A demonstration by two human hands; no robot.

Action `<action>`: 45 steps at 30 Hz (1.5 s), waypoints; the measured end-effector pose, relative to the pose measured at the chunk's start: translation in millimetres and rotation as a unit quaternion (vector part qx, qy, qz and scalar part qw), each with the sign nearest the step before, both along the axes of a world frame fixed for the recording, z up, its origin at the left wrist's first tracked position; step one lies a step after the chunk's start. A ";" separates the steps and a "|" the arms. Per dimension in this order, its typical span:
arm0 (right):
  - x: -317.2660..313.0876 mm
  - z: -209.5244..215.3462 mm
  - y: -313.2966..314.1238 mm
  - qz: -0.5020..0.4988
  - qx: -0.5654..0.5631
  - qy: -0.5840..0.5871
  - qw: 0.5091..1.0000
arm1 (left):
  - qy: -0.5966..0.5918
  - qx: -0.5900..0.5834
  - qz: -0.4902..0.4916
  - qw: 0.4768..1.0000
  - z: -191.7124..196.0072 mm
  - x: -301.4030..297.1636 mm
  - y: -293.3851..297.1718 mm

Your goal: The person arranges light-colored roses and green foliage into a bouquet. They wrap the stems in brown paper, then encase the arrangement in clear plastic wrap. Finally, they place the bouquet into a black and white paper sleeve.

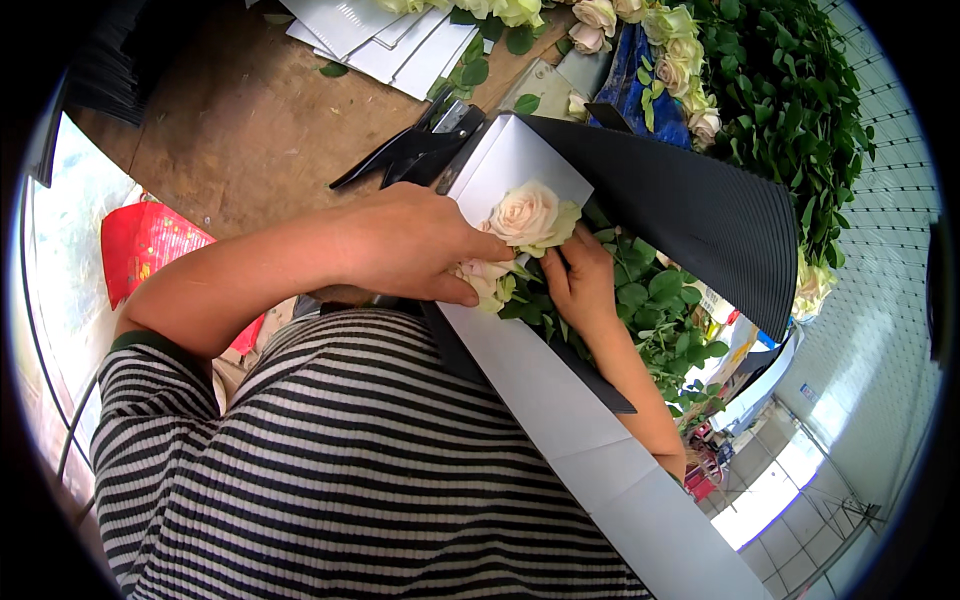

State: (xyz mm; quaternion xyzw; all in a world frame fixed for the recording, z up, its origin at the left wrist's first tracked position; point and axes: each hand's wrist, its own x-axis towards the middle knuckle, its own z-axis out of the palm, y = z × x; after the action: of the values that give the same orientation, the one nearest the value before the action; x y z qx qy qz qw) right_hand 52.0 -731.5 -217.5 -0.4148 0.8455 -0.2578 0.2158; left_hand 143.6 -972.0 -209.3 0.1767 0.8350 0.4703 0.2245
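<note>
Red printed plastic packet [145, 245] lies flat at far left on the brown table [250, 120], then left hand [420, 245] curled closed around a small cream rose [483, 277], right hand [580, 280] pinching green stems [640, 300] inside the white-and-black paper wrap [520, 160].

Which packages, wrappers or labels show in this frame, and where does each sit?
Red bag: left, beside the left arm; flat, shiny red with pale print.
White sheets: top centre on the brown table; flat, stacked.
Black and white wrapping card: centre right, around the cream roses.
Blue wrapper: top, among roses; crumpled.
</note>
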 end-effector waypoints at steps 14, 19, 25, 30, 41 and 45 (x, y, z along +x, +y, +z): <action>4.1 1.9 -3.3 -0.048 -0.079 -0.032 0.995 | -0.023 0.023 0.013 0.999 -2.9 3.3 -1.1; 3.8 1.8 -3.2 -0.024 -0.095 -0.049 0.994 | 0.074 0.127 0.111 0.983 -9.8 -7.2 -5.6; 1.2 2.4 0.0 -0.021 -0.053 -0.059 0.997 | 0.215 -0.080 -0.019 0.973 -4.8 -27.3 19.7; -36.5 102.0 0.5 0.160 0.083 -0.054 0.982 | 0.246 -0.082 0.004 0.966 0.0 -27.0 19.5; -319.8 160.3 280.2 -0.397 0.270 0.143 0.866 | 0.245 -0.100 -0.020 0.964 4.8 -27.5 21.3; -307.0 193.7 198.2 -0.386 0.148 0.067 0.908 | 0.240 -0.122 -0.013 0.963 6.0 -26.6 20.4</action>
State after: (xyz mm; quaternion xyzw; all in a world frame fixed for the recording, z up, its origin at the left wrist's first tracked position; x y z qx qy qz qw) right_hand -255.0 -533.3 -23.7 -0.0361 0.9805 -0.1643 0.1013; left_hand 117.0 -951.6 -203.3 0.2668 0.9129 0.3058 0.0435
